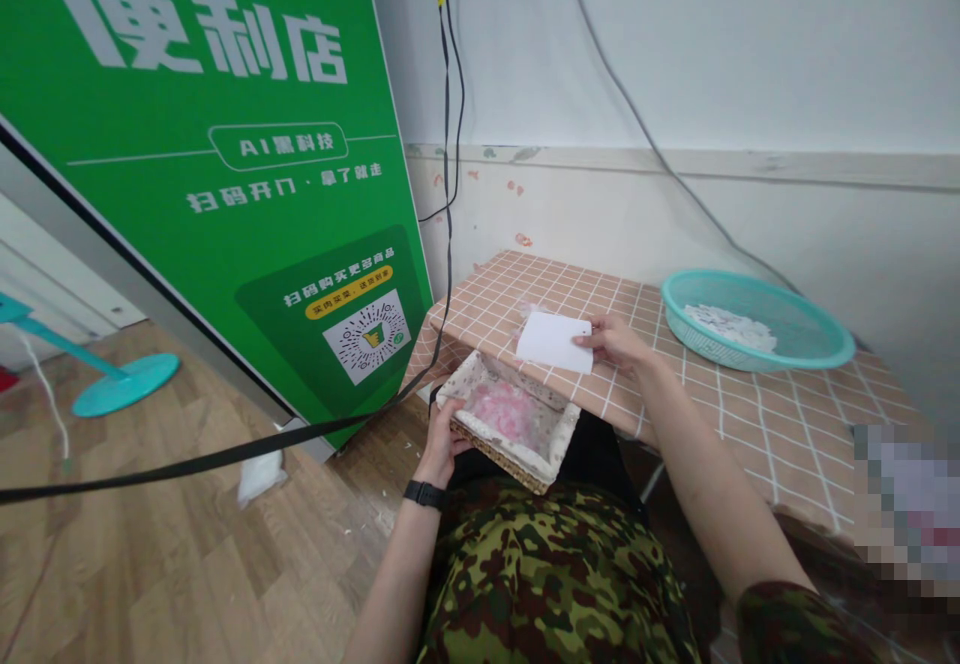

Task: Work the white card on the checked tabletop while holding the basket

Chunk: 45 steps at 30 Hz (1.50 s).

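My left hand point(444, 441) grips the left rim of a cloth-lined wicker basket point(487, 449), which sits tilted over my lap at the table's front edge. Inside the basket lies a heap of pink and clear plastic-looking pieces point(506, 409). Above the tabletop, my right hand point(611, 341) pinches the right edge of a white card point(553, 341) with a small dark mark near its corner. A crumpled bit of clear plastic point(529, 312) shows just behind the card. Whether the card touches the table I cannot tell.
A turquoise mesh basket point(757, 319) holding white pieces stands on the checked table point(765, 424) at right. A green vending cabinet point(225, 114) rises at left. A black strap point(300, 434) crosses in front of it. A turquoise stand base point(126, 384) and a white bag point(261, 476) are on the floor.
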Tool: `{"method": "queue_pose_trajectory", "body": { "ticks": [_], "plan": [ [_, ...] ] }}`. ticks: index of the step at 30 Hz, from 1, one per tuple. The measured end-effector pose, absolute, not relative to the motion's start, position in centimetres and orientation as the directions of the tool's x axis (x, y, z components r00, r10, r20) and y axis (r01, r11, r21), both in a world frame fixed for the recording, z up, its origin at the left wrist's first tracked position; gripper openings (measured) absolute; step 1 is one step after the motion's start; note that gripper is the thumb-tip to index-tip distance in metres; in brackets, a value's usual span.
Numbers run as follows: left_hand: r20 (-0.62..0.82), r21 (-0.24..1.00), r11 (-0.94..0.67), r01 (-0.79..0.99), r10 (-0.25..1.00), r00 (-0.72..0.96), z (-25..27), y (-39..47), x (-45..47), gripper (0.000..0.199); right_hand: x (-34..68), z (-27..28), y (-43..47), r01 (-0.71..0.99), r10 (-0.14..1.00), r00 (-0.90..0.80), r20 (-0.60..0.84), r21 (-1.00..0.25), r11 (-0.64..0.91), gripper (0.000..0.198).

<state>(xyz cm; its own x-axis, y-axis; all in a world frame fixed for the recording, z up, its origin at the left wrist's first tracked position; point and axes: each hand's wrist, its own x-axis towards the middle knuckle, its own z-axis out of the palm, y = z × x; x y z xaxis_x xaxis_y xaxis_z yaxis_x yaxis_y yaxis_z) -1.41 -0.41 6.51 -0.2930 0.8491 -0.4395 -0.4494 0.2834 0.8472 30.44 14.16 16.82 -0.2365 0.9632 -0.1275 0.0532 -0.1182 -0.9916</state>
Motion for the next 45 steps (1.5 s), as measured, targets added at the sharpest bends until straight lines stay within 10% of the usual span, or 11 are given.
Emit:
{"method": "queue_pose_trajectory", "body": {
  "ticks": [13, 19, 45],
  "plan": [
    [-0.439, 0.850, 0.283, -0.443, 0.846, -0.302, 6.8, -0.6, -1.3, 0.047, 28.9, 16.3, 13.8, 0.021, 0.930, -0.361, -0.074, -0.997, -0.071, 0.046],
    [-0.439, 0.852, 0.280, -0.442, 0.841, -0.315, 6.8, -0.6, -1.3, 0.041, 27.9, 15.2, 15.3, -0.039, 0.994, -0.040, 0.104, -0.994, 0.102, 0.053],
    [-0.417, 0.858, 0.257, -0.446, 0.855, -0.310, 6.1, -0.4, -1.8, 0.050, 29.7, 14.9, 16.2, 0.055, 0.994, -0.034, 0.108, -0.992, 0.110, 0.054]
  ]
}}
